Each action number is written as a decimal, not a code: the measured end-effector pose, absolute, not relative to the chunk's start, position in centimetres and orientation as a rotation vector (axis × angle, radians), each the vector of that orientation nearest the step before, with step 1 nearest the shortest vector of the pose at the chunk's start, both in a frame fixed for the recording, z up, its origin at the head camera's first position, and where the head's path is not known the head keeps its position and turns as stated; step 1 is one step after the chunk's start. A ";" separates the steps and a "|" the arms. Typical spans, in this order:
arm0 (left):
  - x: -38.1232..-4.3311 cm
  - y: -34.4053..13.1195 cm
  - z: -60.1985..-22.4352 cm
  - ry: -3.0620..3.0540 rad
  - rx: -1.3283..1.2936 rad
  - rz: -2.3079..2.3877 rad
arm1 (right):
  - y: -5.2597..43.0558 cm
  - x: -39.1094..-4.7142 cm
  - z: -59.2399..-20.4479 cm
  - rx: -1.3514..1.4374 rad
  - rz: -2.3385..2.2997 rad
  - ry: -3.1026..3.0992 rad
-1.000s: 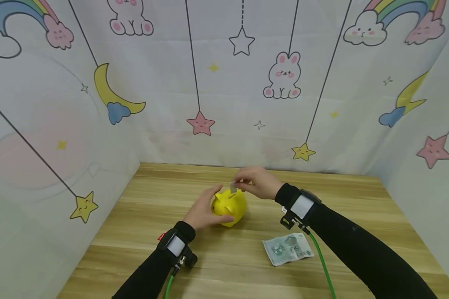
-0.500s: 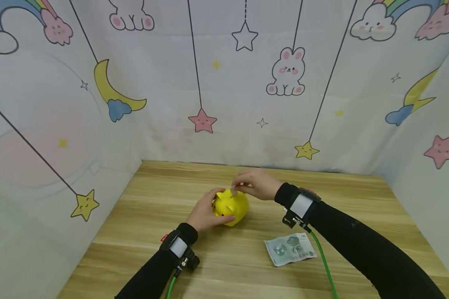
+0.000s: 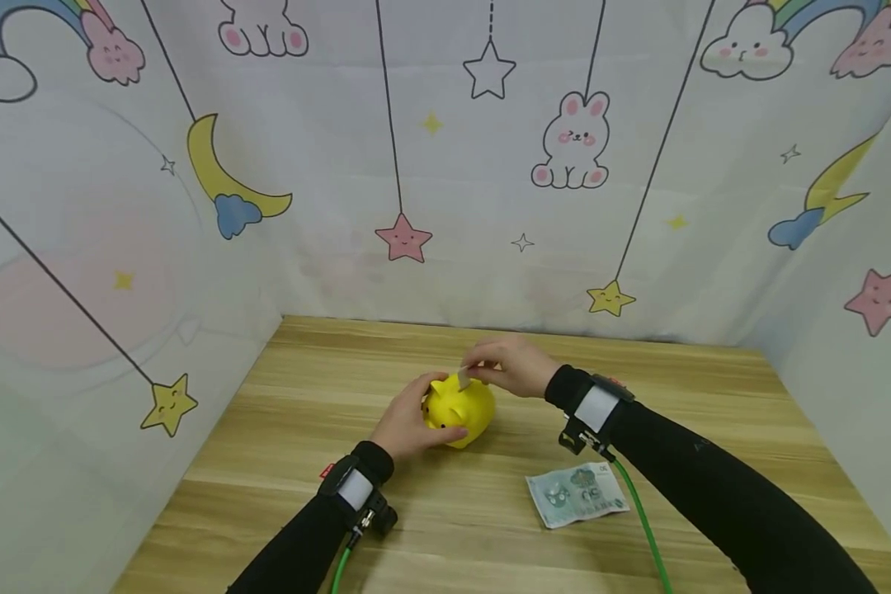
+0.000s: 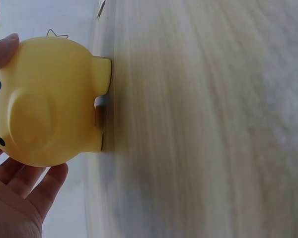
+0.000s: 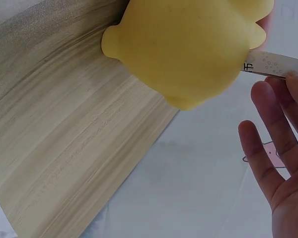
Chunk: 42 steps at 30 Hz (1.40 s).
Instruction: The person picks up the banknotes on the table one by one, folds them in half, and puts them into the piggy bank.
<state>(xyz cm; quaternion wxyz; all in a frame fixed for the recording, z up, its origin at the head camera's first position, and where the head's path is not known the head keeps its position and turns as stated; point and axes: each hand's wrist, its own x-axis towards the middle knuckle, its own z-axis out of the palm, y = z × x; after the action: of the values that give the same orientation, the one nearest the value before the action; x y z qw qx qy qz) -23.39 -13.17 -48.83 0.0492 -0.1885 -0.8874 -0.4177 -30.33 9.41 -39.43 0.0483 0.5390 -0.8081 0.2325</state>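
Observation:
A yellow piggy bank (image 3: 469, 411) stands on the wooden table. My left hand (image 3: 408, 422) holds its face end, thumb on the near side and fingers on the far side. In the left wrist view, the snout and eyes of the piggy bank (image 4: 54, 106) show between thumb and fingers. Above its back, my right hand (image 3: 514, 365) pinches a small folded banknote (image 3: 464, 379), whose lower end is at the slot. The right wrist view shows that folded banknote (image 5: 270, 64) meeting the piggy bank's top, pinched at its outer end, with the other fingers of my right hand (image 5: 288, 163) extended.
A green banknote (image 3: 577, 495) lies flat on the wooden table (image 3: 460, 511), to the near right of the piggy bank. A white cloth wall (image 3: 445, 280) with cartoon prints rises behind and at both sides. A green cable (image 3: 638, 516) hangs from each wrist camera.
The folded banknote has come down from just above the slot to the piggy bank's back, tilting on the way. The head view has shifted slightly; the left hand keeps its hold.

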 end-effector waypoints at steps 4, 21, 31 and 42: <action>-23.4 -13.2 -48.8 -2.711 -0.571 -1.280 | 9.5 -30.3 -39.1 1.680 0.691 -2.430; -23.4 -13.4 -48.9 -2.713 -0.568 -1.273 | 8.8 -31.0 -38.4 1.787 0.759 -2.503; -23.3 -13.3 -48.7 -2.736 -0.573 -1.267 | 8.5 -31.5 -38.3 1.854 0.892 -2.555; -23.4 -13.4 -48.8 -2.730 -0.584 -1.257 | 8.4 -30.9 -39.5 1.755 0.703 -2.479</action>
<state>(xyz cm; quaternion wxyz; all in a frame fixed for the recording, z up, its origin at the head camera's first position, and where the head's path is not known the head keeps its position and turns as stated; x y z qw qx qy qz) -23.41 -13.45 -48.78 0.0401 -0.1906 -0.8910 -0.4102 -30.86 8.39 -39.54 0.0119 0.5630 -0.7950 0.2256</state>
